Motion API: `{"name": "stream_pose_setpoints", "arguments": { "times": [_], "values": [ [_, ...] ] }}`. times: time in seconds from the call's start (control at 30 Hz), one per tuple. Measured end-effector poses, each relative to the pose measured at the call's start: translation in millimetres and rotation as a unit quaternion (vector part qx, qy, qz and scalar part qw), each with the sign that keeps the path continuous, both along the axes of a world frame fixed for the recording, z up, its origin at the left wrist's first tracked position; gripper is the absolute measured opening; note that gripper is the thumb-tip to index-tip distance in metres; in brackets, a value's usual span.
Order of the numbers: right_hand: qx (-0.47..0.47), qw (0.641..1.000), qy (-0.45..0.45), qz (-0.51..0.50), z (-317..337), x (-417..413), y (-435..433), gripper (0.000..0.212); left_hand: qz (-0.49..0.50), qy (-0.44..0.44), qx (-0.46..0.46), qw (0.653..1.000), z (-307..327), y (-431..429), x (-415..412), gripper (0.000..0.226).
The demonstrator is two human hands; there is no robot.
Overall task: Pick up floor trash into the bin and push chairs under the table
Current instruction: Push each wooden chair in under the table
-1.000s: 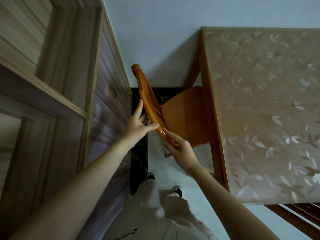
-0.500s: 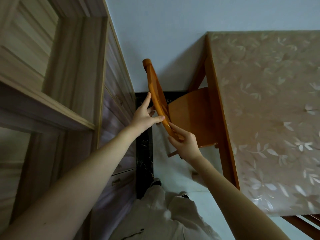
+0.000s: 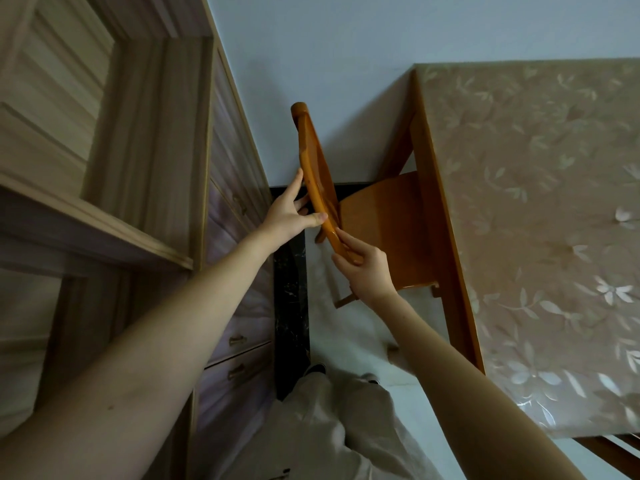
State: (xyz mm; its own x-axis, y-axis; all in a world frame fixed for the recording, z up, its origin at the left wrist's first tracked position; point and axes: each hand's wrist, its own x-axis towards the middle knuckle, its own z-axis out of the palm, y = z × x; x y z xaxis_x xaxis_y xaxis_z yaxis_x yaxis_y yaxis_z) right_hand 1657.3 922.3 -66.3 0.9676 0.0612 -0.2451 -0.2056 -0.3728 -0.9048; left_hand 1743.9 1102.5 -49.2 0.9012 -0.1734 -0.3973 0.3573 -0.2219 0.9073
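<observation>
An orange wooden chair (image 3: 384,216) stands at the left end of the table (image 3: 540,209), its seat partly under the tabletop edge. Its curved top rail (image 3: 313,168) runs up toward the wall. My left hand (image 3: 289,213) grips that rail from the left, thumb on the front and fingers behind. My right hand (image 3: 365,268) holds the rail's near end from below. The table carries a beige cloth with a flower pattern. No trash or bin is in view.
A tall wooden cabinet with drawers (image 3: 239,306) lines the left side, close to the chair. A black floor strip (image 3: 289,296) runs along its base. The pale wall (image 3: 346,64) is behind the chair. My legs and shoes (image 3: 315,370) are below on the white floor.
The chair has slid a little further under the table, with less of the seat showing. Both hands stayed on the top rail and moved with it.
</observation>
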Motion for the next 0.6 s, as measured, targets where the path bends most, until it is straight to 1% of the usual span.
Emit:
{"name": "stream_pose_setpoints", "arguments": {
  "times": [0.2,0.43,0.6],
  "values": [
    [0.027,1.0,0.002,-0.006,1.0,-4.1,-1.9,0.05,0.037,-0.034,0.023,0.998,0.6,-7.1,-16.9,0.095],
    [0.072,0.994,0.036,0.071,-1.4,-25.4,-24.5,0.071,0.095,-0.04,0.003,0.995,-2.3,-33.6,-45.9,0.092],
    [0.066,0.992,0.042,0.102,-3.7,-17.4,-30.7,0.076,0.094,-0.031,0.014,0.995,-5.1,-35.2,-44.2,0.09]
  ]
}}
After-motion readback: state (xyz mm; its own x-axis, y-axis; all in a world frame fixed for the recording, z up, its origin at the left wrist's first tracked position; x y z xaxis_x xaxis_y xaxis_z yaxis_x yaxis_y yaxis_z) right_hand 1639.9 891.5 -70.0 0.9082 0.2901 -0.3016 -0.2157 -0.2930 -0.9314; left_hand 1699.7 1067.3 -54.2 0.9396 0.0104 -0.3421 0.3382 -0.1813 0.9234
